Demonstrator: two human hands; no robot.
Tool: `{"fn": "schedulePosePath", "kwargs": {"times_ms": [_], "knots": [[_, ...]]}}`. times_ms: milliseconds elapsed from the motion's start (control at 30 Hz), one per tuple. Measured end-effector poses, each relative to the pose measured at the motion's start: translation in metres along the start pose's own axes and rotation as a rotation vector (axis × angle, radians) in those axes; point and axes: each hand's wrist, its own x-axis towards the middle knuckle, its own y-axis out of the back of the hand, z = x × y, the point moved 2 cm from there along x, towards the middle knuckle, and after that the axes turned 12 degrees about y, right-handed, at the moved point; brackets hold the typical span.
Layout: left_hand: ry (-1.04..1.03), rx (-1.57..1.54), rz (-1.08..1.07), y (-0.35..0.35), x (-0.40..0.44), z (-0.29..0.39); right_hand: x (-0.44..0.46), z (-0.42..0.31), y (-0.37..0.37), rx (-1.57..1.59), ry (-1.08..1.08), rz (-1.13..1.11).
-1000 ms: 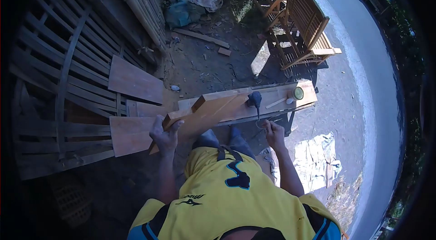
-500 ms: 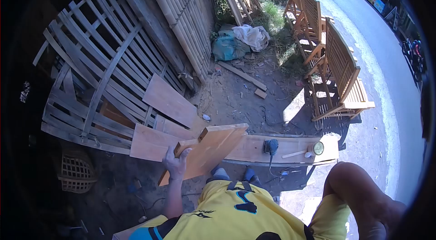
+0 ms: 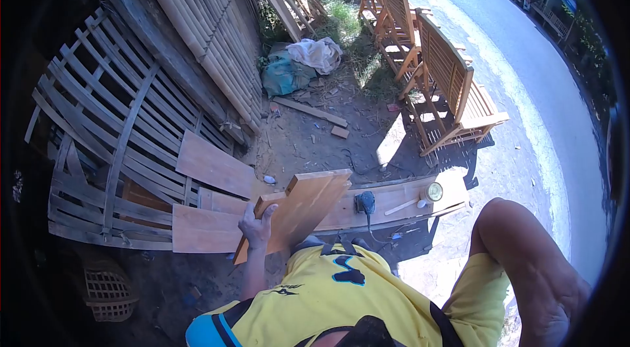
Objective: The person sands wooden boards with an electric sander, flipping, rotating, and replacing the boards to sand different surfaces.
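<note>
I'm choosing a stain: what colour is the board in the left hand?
The board is a warm light brown, seen best in the head view.

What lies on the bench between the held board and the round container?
The head view shows a power tool, thin stick and small white object between board and container.

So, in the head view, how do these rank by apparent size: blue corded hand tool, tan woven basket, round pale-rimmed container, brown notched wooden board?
1. Brown notched wooden board
2. Tan woven basket
Unranked, smallest: blue corded hand tool (cord aside) and round pale-rimmed container look too close to order.
</note>
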Motion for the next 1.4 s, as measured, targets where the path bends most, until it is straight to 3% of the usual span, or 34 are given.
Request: {"fn": "schedulePosePath", "kwargs": {"times_ms": [100, 833, 1400], "knots": [[-0.102, -0.104, 0.071, -0.009, 0.005, 0.002, -0.001, -0.002, 0.001, 0.011, 0.01, 0.009], [-0.011, -0.04, 0.083, -0.002, -0.022, -0.035, -0.002, -0.023, -0.01, 0.026, 0.018, -0.087], [-0.158, -0.002, -0.101, -0.024, -0.023, -0.028, 0.046, -0.044, 0.005, -0.03, 0.079, -0.076]]}}
